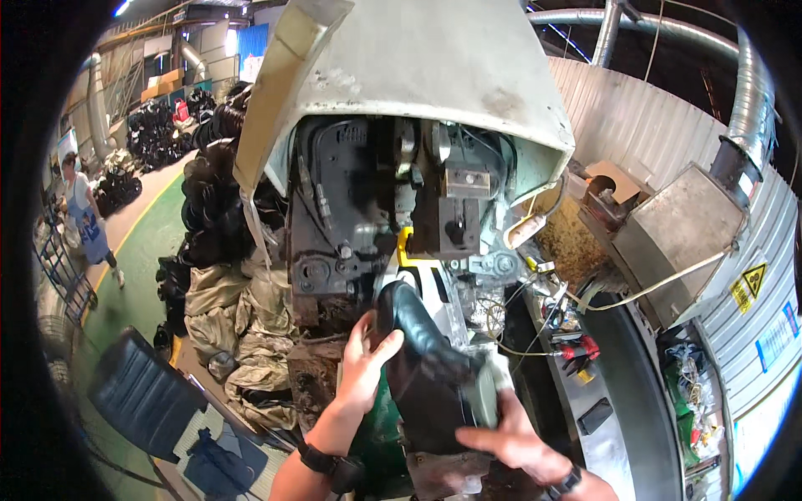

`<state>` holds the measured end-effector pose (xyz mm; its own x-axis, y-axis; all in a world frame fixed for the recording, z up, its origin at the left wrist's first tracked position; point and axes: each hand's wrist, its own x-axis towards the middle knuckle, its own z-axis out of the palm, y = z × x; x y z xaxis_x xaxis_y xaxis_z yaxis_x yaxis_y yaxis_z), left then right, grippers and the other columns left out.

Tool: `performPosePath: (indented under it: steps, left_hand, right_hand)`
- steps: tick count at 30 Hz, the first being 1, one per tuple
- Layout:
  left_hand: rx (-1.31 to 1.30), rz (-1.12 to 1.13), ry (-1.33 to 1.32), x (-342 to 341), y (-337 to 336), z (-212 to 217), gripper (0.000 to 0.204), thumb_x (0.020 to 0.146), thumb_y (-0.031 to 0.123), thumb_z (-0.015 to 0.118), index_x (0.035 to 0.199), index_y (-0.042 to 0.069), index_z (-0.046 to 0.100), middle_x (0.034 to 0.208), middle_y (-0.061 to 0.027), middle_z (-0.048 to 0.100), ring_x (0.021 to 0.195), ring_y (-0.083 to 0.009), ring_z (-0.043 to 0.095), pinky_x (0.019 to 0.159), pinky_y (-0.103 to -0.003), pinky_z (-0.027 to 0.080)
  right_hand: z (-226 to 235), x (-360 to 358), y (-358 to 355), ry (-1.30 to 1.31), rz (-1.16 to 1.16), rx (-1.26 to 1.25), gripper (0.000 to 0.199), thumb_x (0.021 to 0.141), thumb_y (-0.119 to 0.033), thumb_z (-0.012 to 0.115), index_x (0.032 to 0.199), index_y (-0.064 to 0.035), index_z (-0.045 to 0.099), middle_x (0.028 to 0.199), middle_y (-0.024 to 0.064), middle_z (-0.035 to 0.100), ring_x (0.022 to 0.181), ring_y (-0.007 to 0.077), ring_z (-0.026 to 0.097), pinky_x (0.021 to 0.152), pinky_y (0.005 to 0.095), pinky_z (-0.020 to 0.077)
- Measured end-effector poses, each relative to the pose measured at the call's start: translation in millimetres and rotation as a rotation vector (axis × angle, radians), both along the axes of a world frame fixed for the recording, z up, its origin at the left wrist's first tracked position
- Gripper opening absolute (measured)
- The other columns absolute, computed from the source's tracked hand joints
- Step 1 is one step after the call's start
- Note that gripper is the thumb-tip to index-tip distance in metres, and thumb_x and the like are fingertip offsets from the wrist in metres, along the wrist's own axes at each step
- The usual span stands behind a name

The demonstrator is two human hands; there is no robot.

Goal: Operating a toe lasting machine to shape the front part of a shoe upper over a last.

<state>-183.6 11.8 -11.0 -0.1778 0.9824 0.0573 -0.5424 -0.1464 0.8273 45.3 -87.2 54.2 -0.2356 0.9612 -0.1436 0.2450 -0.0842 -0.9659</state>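
A black leather boot [426, 346] is held at a slant before the machine, its rounded toe pointing up and away from me. My left hand [366, 359] grips it from the left near the toe, thumb laid against the leather. At the lower right, my right hand [516, 430] holds the wider end, the thumb across the black surface; this hand is slightly blurred, and some of its fingers are hidden behind. A grey-green part [483, 397] shows along that side of the boot. Just beyond the toe is a yellow bracket [406, 249] on the machine [455, 221].
A large pale hood [434, 63] overhangs the machine. To the right, a narrow ledge [601, 434] carries a red-and-black tool [576, 351] and a dark flat object [595, 416]. Wrinkled tan cloths [251, 334] and a black padded chair [146, 388] are at left. A person [83, 209] stands farther back.
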Motion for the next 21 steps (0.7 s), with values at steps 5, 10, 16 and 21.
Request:
performPosePath:
  steps: [5,10,16,21]
  left_hand:
    - [0.076,-0.287,-0.128,51,-52,41,0.047,0.075,-0.002,0.084,0.118,-0.002,0.063,0.106,-0.0083,0.071,0.096,-0.0174,0.067,0.088,-0.034,0.054]
    - [0.018,-0.283,-0.248,123,-74,32,0.043,0.074,-0.004,0.080,0.114,-0.002,0.064,0.102,-0.0114,0.071,0.092,-0.0194,0.068,0.086,-0.035,0.054]
    - [-0.322,-0.484,-0.232,239,-90,12,0.032,0.082,0.013,0.074,0.110,0.001,0.064,0.100,-0.0131,0.070,0.087,-0.0283,0.069,0.082,-0.044,0.059]
    - [-0.704,-0.834,-0.173,377,-120,-49,0.037,0.090,0.031,0.071,0.113,0.002,0.064,0.110,-0.0126,0.070,0.101,-0.0298,0.067,0.096,-0.046,0.054]
  right_hand:
    - [-20,66,-77,-0.588,0.158,0.606,0.109,0.077,-0.026,0.087,0.155,0.0091,0.019,0.151,0.0258,0.042,0.145,0.0349,0.035,0.120,0.0425,0.0247]
    - [-14,106,-127,-0.692,0.065,0.621,0.114,0.073,-0.032,0.090,0.155,0.0087,0.020,0.148,0.0273,0.040,0.144,0.0384,0.034,0.117,0.0438,0.0276]
    - [-55,206,-208,-0.376,-0.129,0.448,0.114,0.077,-0.032,0.088,0.158,0.0016,0.015,0.157,0.0242,0.027,0.146,0.0391,0.029,0.119,0.0444,0.0249]
    - [-88,280,-269,-0.056,-0.728,0.249,0.082,0.076,-0.019,0.089,0.146,-0.0028,0.051,0.157,0.0229,0.039,0.149,0.0267,0.030,0.121,0.0393,0.0192]
